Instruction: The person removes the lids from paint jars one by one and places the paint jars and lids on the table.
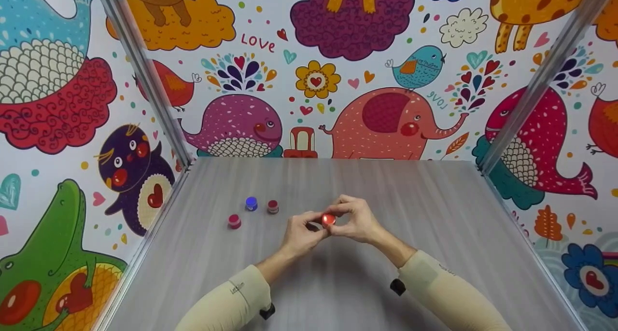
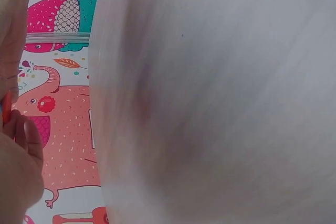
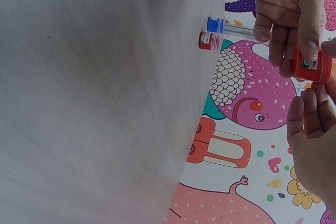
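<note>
A small red-orange paint jar (image 1: 329, 219) is held up between both hands, above the table. My left hand (image 1: 301, 234) grips it from the left; in the right wrist view its thumb lies across the label on the jar (image 3: 305, 64). My right hand (image 1: 356, 220) pinches the jar's end from the other side with thumb and index finger. Only a sliver of the jar (image 2: 7, 107) shows at the left wrist view's edge. Whether the lid is on cannot be told.
Left of the hands, on the grey table (image 1: 386, 282), stand a blue paint jar (image 1: 251, 204), a dark red jar (image 1: 273, 206) and a pink-red jar (image 1: 234, 221). Metal posts (image 1: 149, 80) and cartoon-printed walls (image 1: 309, 114) border the table.
</note>
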A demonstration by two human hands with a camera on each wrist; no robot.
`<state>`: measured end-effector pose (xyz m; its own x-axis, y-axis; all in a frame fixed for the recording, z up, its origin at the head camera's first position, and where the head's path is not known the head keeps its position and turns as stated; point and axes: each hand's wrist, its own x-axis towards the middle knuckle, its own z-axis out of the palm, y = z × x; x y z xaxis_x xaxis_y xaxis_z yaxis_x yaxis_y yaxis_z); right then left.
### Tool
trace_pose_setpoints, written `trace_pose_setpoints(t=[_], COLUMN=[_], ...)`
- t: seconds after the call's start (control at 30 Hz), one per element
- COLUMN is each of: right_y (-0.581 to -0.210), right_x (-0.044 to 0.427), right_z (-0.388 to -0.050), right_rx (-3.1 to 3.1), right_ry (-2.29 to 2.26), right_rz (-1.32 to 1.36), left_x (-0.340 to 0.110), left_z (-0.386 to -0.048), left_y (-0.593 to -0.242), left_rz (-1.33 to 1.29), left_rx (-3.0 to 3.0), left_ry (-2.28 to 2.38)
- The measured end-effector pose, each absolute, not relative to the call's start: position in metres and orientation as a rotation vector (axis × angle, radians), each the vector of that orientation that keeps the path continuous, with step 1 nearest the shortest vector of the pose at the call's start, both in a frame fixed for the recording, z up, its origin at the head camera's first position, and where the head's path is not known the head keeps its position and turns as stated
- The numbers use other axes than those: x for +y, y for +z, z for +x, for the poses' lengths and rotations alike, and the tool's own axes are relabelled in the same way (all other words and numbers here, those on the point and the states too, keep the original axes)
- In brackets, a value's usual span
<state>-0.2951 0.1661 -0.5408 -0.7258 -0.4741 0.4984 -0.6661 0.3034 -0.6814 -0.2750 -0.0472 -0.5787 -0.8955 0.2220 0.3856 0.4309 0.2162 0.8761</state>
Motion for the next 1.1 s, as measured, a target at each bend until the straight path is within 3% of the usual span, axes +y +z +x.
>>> trace_pose_setpoints(t=[0.23, 0.67, 1.1], right_y=[-0.527, -0.544, -0.543], right_x=[0.16, 0.17, 0.17], right_z=[-0.283, -0.296, -0.291], right_rx=[-2.358, -2.336, -2.46], right_ry=[1.412, 1.394, 1.34], right_rz=[1.052, 1.097, 0.919], left_x=[-0.047, -0.046, -0.047], left_z=[-0.276, -0.276, -0.274], left_y=[-0.579, -0.582, -0.585], left_rz=[-0.646, -0.632, -0.599], left_rx=[-2.303, -2.303, -2.317], left_ry=[-1.754, -1.744, -1.731])
